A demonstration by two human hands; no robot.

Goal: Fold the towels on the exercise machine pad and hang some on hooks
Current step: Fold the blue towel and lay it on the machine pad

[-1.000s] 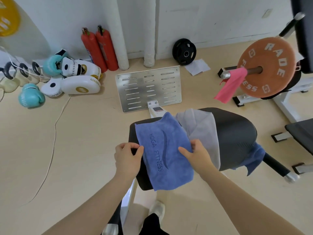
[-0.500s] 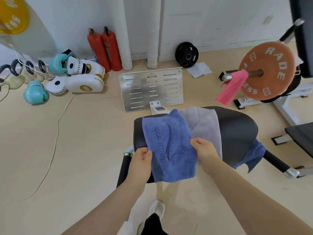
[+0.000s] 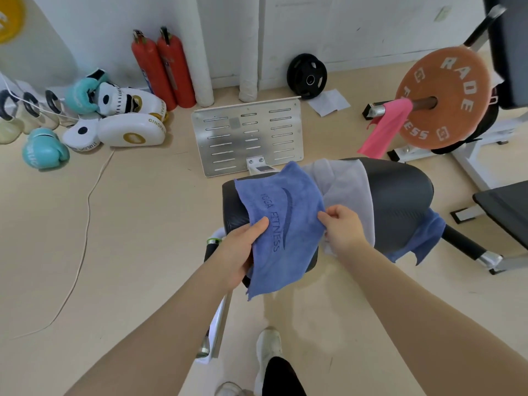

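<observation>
At frame centre, the blue towel (image 3: 281, 224) (long axis running top to bottom) drapes over the black pad (image 3: 400, 201), left hand (image 3: 238, 252) gripping its left edge, right hand (image 3: 344, 227) pinching its right edge.

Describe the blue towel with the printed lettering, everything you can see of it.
The blue towel looks like soft microfibre, printed YOGA FITNESS in darker blue beside a curved swoosh. It drapes over the black pad, its lower edge hanging free, overlapping a grey towel. The left hand grips its left edge; the right hand pinches its right edge.
</observation>
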